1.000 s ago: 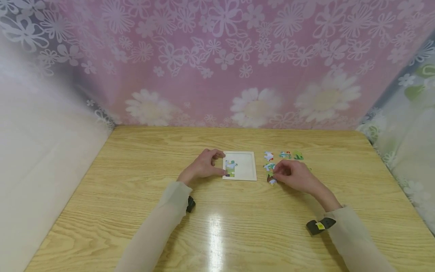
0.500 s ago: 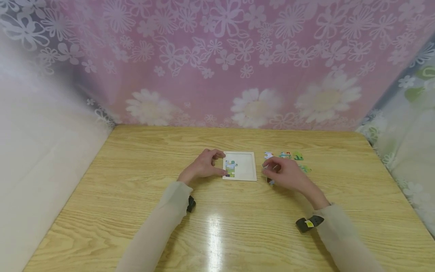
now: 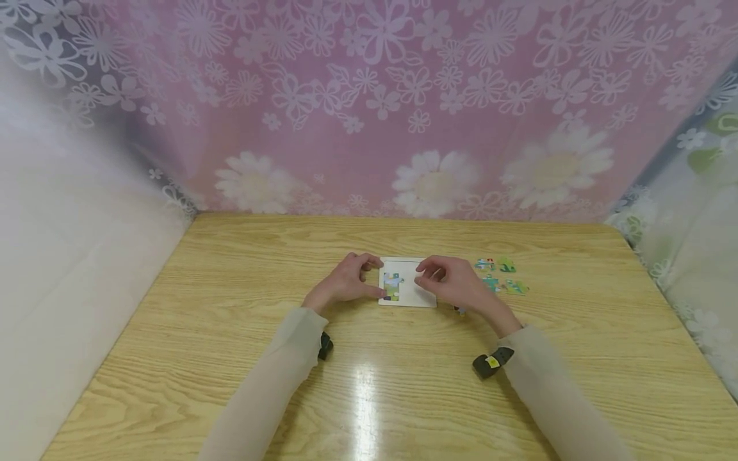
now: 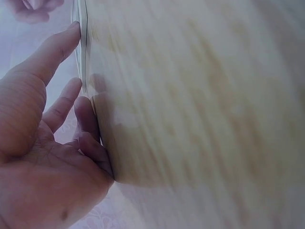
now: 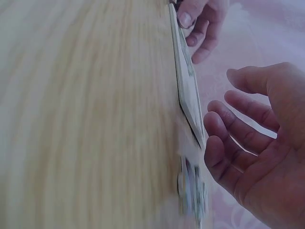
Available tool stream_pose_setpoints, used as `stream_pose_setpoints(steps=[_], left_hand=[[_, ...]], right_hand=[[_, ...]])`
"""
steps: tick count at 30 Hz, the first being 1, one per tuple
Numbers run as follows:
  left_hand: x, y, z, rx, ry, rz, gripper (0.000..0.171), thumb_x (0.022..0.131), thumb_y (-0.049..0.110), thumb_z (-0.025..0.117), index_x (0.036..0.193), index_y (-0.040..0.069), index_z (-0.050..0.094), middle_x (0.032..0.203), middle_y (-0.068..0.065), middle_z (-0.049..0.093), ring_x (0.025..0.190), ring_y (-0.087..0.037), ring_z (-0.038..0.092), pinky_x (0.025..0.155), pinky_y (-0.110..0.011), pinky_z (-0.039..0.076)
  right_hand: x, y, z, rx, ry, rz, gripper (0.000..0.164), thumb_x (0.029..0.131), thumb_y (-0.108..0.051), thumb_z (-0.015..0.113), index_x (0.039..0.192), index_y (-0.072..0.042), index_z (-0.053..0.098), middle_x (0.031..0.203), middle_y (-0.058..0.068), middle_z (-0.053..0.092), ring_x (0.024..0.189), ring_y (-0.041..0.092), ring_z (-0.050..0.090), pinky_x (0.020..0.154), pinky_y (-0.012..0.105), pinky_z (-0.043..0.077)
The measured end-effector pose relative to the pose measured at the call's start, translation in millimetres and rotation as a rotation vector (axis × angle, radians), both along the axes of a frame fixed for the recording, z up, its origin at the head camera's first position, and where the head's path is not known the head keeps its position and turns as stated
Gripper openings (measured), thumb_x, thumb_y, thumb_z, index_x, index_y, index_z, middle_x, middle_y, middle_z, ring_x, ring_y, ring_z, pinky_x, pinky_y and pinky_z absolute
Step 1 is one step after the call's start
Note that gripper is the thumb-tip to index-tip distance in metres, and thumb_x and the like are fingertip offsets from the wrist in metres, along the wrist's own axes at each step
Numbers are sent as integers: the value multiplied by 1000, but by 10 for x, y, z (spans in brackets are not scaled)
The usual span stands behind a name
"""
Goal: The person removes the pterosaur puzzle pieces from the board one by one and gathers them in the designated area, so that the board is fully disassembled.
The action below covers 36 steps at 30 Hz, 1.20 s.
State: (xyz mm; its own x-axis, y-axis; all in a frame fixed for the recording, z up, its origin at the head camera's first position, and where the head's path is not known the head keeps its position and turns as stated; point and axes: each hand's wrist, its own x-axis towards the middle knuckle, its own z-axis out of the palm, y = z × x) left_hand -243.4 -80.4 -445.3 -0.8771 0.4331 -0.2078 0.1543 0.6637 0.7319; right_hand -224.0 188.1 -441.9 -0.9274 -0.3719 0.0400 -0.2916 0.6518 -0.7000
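A white square puzzle tray (image 3: pixel 408 301) lies on the table with a few joined jigsaw pieces (image 3: pixel 391 288) along its left side. My left hand (image 3: pixel 346 280) holds the tray's left edge, the thumb near its lower corner and the fingers near its upper one. In the left wrist view, the thumb and fingertips meet the tray's thin edge (image 4: pixel 83 43). My right hand (image 3: pixel 455 282) hovers over the tray's right half. Its fingers are loosely bent, thumb and index finger apart, and no piece shows between them in the right wrist view.
Several loose jigsaw pieces (image 3: pixel 507 264) lie right of the tray, some partly hidden by the right hand. One small piece (image 3: pixel 459 310) shows just below that hand. A floral curtain (image 3: pixel 357 128) hangs behind the wooden table (image 3: pixel 230 256).
My right hand has moved left from the loose pieces to above the tray, uncovering pieces on the right. The left hand and the tray have stayed in place.
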Motion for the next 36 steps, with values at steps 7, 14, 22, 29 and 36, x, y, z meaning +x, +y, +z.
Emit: stream_pose_setpoints(steps=[7, 14, 22, 29, 36], left_hand=[[2, 7, -13, 0, 1, 3, 61, 87, 32, 84, 140, 19, 57, 130, -10, 49, 104, -22, 46, 90, -38, 42], [1, 11, -14, 20, -10, 5, 61, 86, 31, 84, 139, 18, 57, 130, -10, 48, 102, -21, 47, 89, -37, 43], [-15, 19, 3, 8, -18, 4, 60, 87, 31, 83, 139, 19, 57, 129, -10, 47, 100, -21, 45, 87, -37, 41], [-24, 18, -2, -12, -10, 12, 61, 86, 30, 84, 140, 19, 57, 131, -10, 48, 101, -22, 46, 86, -37, 41], [-20, 18, 18, -17, -19, 19, 61, 86, 30, 84, 140, 20, 57, 133, -10, 48, 103, -22, 46, 87, -38, 41]], right_hand=[[-83, -179, -24, 17, -27, 26, 24, 97, -28, 69, 115, -13, 71, 98, 3, 72, 86, 16, 65, 75, 34, 52], [-151, -264, -62, 82, 31, 42, 25, 94, -23, 73, 114, -8, 73, 95, 7, 72, 83, 18, 64, 77, 36, 52], [-199, -335, -64, 170, 14, 74, 29, 94, -26, 75, 118, -11, 74, 98, 10, 66, 85, 21, 60, 72, 35, 49], [-229, -382, -50, 239, 3, 77, 27, 94, -28, 74, 117, -14, 75, 101, 10, 66, 87, 22, 61, 74, 37, 50], [-231, -426, -33, 240, -11, 80, 24, 95, -24, 73, 115, -10, 75, 105, 11, 68, 94, 24, 64, 83, 42, 53]])
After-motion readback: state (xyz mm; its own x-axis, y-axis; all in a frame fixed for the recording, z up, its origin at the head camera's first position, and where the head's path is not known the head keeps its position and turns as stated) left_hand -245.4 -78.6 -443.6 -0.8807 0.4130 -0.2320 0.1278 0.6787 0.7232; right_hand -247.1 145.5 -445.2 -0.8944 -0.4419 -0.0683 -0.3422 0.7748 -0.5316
